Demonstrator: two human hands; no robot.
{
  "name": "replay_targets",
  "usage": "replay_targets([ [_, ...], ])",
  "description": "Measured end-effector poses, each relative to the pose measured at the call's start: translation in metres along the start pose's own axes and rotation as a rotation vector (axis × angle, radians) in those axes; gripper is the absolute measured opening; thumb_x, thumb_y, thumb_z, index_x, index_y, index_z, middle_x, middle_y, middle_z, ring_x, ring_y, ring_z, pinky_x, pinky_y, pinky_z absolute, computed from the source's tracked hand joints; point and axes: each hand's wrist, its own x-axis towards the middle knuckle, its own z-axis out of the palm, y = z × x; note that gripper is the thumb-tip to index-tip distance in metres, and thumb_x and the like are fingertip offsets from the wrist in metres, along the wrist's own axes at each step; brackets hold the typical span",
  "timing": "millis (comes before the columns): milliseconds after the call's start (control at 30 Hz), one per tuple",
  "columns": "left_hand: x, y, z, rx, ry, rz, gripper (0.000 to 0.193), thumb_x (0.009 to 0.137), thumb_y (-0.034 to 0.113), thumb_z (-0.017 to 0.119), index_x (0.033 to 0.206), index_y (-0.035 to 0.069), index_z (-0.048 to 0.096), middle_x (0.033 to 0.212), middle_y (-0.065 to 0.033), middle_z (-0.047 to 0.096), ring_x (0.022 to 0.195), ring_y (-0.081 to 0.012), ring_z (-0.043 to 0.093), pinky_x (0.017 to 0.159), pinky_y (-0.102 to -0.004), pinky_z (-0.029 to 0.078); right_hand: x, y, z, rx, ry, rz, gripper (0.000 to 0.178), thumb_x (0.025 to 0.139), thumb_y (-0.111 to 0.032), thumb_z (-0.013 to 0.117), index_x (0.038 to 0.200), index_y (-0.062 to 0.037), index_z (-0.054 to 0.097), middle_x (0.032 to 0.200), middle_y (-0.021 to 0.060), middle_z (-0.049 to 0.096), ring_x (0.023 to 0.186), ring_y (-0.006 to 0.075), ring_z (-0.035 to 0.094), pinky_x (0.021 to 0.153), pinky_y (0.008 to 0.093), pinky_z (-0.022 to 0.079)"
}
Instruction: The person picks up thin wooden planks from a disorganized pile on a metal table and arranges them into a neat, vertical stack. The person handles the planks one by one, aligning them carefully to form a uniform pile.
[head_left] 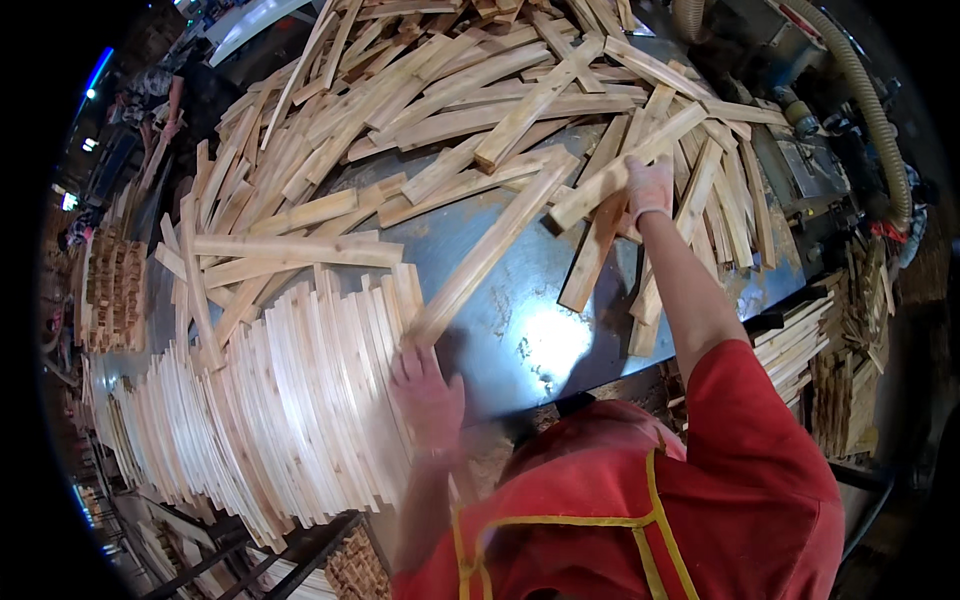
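Picking looks under way: the right hand pinches a plank over loose boards on the counter; the left hand's grip is spread beside the slat row; lifting calls for clearance

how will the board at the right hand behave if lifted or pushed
The board is probably stiff: it looks straight, without visible sag. It seems fairly light, being slim for its length. Flat-faced, it would likely slide rather than roll.
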Motion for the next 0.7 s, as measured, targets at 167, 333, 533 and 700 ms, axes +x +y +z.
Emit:
replay_targets([
  [167,0.088,0.019,0.016,0.278,-0.107,0.079,0.071,0.094,0.031,0.069,0.156,0.003,0.049,0.127,-0.0133,0.063,0.123,-0.0339,0.060,0.109,-0.0501,0.047,0.061,0.027,0.055,-0.002,-0.017,0.274,0.083,0.076,-0.034,0.088,0.139,0.0095,0.057,0.126,0.0293,0.074,0.116,0.0423,0.073,0.099,0.0476,0.059],
  [333,0.065,0.060,-0.019,-0.111,-0.484,-0.067,0.073,0.096,0.035,0.067,0.161,0.007,0.048,0.120,-0.0172,0.074,0.108,-0.0367,0.074,0.100,-0.0511,0.056,0.062,0.050,0.063,0.188,-0.229,0.130,0.094,0.078,-0.021,0.086,0.154,0.0066,0.039,0.113,0.0242,0.075,0.097,0.0355,0.076,0.080,0.0442,0.062],
  [533,-0.052,0.073,0.014,-0.892,-0.542,-0.310,0.072,0.102,0.040,0.064,0.162,0.004,0.046,0.132,-0.0247,0.072,0.114,-0.0459,0.071,0.100,-0.0506,0.057,-0.107,0.010,0.008,0.443,-0.661,0.122,0.066,0.085,-0.006,0.075,0.148,-0.0014,0.055,0.119,0.0156,0.074,0.102,0.0249,0.072,0.092,0.0390,0.060],
  [700,-0.091,0.091,0.043,-0.622,-0.594,-0.156,0.080,0.100,0.047,0.068,0.159,-0.002,0.045,0.139,-0.0267,0.067,0.118,-0.0451,0.070,0.098,-0.0516,0.056,-0.269,0.022,0.020,-0.040,-0.896,-0.301,0.104,0.083,-0.038,0.088,0.161,0.0069,0.037,0.165,0.0321,0.039,0.153,0.0435,0.041,0.130,0.0458,0.034],
])
